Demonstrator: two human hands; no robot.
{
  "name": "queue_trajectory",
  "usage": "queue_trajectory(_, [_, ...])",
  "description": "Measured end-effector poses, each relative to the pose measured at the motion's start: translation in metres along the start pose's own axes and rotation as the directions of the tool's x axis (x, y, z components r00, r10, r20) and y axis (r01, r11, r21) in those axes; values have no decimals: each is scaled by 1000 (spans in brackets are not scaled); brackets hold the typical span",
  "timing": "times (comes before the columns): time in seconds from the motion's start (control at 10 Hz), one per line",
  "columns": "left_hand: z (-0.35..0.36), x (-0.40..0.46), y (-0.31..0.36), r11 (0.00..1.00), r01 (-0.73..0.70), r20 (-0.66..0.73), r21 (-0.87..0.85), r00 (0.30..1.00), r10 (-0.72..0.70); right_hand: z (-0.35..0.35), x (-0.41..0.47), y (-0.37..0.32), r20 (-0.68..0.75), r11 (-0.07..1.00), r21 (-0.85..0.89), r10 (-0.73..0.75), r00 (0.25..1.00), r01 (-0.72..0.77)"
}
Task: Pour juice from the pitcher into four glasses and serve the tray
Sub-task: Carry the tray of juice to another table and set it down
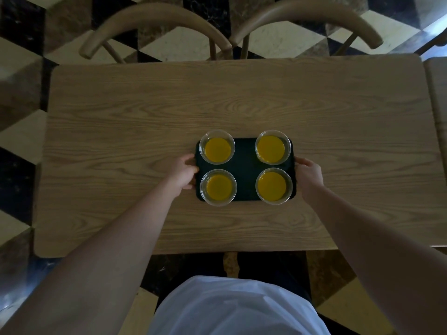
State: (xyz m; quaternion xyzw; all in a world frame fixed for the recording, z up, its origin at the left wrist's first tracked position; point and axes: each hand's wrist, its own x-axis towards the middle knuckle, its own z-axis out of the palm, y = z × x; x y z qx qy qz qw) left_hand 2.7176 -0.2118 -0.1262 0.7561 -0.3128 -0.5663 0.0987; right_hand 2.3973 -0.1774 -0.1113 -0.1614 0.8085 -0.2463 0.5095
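Four glasses of orange juice (245, 167) are seen on a dark tray (244, 165) at mid-table (121, 117), its side edges gripped by the left hand (183, 173) and right hand (309, 175)

1. The scene is dim, with muted colours overall.
2. The brightest light falls on the floor tiles (396, 27) in the upper right of the frame.
3. The table (145, 117) edges bend outward (wide-angle distortion).
4. The chair backs (154, 18) at the top look soft and blurred.
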Motion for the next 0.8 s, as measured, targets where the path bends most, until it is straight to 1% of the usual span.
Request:
queue_trajectory(0.1, [-7, -11, 9, 997, 5, 38, 77, 999, -7, -4, -10, -6, -42, 991, -136, -17, 999, 11])
queue_trajectory(0.2, [-19, -28, 22, 983, -69, 2, 171, 998, 70, -9, -26, -16, -76, 977, -207, -69, 995, 52])
queue_trajectory(0.3, [-32, -54, 37, 913, -232, -47, 336, 964, 263, -10, -56, -33, -81, 960, -261, -125, 989, 100])
queue_trajectory(0.4, [-41, -84, 56, 828, -374, -46, 417, 902, 430, -7, -95, -56, -81, 924, -319, -247, 966, 209])
queue_trajectory(0.5, [-43, -115, 73, 770, -460, 19, 442, 863, 505, -1, -128, -80, 22, 855, -403, -347, 937, 326])
queue_trajectory(0.6, [-39, -147, 85, 677, -512, 73, 528, 822, 565, -1, -162, -93, 135, 756, -504, -409, 902, 418])
queue_trajectory(0.7, [-27, -178, 87, 616, -544, 122, 570, 797, 591, -8, -192, -89, 183, 653, -585, -472, 862, 482])
queue_trajectory(0.8, [-10, -205, 81, 543, -545, 138, 638, 776, 616, -24, -217, -69, 235, 542, -656, -515, 824, 526])
